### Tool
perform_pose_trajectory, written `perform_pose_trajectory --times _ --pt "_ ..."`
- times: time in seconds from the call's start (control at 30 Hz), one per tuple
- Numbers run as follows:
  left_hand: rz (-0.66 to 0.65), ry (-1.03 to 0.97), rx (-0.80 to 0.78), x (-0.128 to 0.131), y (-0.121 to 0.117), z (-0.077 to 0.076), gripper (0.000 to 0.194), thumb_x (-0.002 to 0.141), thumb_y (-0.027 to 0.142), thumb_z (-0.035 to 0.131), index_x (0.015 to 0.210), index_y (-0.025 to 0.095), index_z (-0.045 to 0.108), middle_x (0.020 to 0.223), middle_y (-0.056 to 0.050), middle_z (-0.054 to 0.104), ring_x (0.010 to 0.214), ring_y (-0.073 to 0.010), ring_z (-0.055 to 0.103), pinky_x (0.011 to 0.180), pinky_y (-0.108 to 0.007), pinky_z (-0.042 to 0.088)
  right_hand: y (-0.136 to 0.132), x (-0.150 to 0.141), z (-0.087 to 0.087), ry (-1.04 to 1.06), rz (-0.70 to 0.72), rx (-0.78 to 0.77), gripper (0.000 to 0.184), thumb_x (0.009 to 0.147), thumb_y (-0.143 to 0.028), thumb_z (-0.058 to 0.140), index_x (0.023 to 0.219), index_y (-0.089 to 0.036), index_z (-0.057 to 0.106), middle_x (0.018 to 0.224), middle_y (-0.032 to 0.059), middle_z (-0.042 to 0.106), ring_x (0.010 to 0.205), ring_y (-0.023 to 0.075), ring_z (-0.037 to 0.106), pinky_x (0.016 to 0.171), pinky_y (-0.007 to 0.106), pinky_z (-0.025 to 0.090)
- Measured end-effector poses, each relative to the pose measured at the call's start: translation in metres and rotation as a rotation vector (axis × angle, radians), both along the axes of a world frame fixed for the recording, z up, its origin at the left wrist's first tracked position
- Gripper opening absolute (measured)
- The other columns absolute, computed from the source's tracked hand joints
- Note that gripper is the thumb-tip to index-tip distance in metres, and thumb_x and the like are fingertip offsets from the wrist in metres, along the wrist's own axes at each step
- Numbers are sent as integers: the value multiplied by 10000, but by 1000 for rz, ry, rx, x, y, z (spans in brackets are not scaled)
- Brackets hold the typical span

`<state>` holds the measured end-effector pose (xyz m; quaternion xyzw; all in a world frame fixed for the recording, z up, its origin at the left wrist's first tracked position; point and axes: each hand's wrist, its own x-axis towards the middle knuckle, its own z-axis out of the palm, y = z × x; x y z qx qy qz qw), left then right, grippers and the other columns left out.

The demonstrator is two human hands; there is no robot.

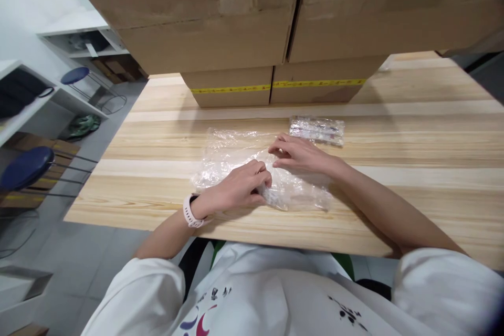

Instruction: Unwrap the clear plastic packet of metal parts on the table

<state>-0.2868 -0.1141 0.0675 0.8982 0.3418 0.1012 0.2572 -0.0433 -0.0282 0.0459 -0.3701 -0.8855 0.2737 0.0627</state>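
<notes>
A large clear plastic bag, thin and crinkled, lies flat on the wooden table in front of me. My left hand, with a pale pink watch band at the wrist, rests on the bag with its fingers curled in, pinching a gathered part of the film. Just right of it, my right hand hovers low over the bag, thumb and fingers apart with nothing visible between them. Behind the right hand is a small, flat, clear-wrapped packet; its contents are hard to make out through the glare.
Big cardboard boxes are stacked at the back of the table, the lower ones banded with yellow tape. To the left stand blue round stools and white shelves holding dark bags. The table's front edge is close to my body.
</notes>
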Motion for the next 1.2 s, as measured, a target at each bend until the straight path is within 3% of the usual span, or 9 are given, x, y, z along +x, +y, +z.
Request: perform_pose_trajectory --times 0.23,0.37,0.43,0.57,0.73,0.87,0.93,1.0,1.2 --pt "-77 107 121 6 -12 4 151 951 80 507 997 219 541 866 0 659 742 -167 545 659 -307 363 4 0 -4 23 -48 33 194 1031 -334 514 949 -211 639 1059 60 651 900 205 587 786 312 408" --pt "-96 185 400 15 -16 -2 185 1018 60 441 991 194 565 908 -44 685 785 -185 559 678 -328 360 9 0 -11 -11 -105 172 216 1059 -273 441 968 -195 621 1024 81 663 883 217 579 772 322 391" --pt "-117 212 446 18 -18 -4 175 1026 74 453 999 189 582 963 -64 686 826 -198 568 710 -337 383 15 2 -17 -60 -173 284 255 1070 -254 390 1030 -175 629 1056 115 663 926 242 578 777 335 381" --pt "-152 182 303 16 -21 0 53 1008 189 572 1018 188 624 1168 -107 667 980 -240 595 805 -372 455 24 7 -20 -160 -256 401 296 1058 -209 365 1074 -134 650 1090 161 654 979 270 573 760 342 367" --pt "-56 -96 127 -2 -5 3 171 1055 343 550 1081 209 653 1199 -92 695 1076 -231 632 917 -381 513 10 5 6 -106 -255 474 264 1031 -205 427 1086 -151 679 1110 165 665 961 280 554 738 354 359" --pt "255 -169 262 -17 20 -7 145 1044 263 526 1102 195 641 1195 -113 699 1108 -253 620 953 -421 509 -6 3 28 -26 -95 291 249 1045 -238 472 994 -194 712 1037 98 707 962 244 592 787 343 393" --pt "331 -105 277 -23 29 -14 166 1034 252 525 1146 191 631 1206 -118 702 1112 -266 609 969 -446 497 -8 4 29 -46 -37 167 213 1042 -277 524 1055 -210 726 1093 85 721 1005 244 617 834 349 422" --pt "315 -17 241 -27 35 -19 225 1021 248 533 1223 191 615 1254 -119 693 1136 -275 597 994 -464 484 -5 7 25 -64 -6 91 236 1014 -325 605 1209 -234 704 1240 88 701 1114 265 617 906 376 451" --pt "192 196 91 -39 44 -26 656 864 302 759 1460 213 500 1498 -139 574 1337 -347 499 1081 -518 423 3 15 11 -162 118 37 809 816 -446 845 1537 -296 510 1614 101 455 1449 355 424 1142 526 394"
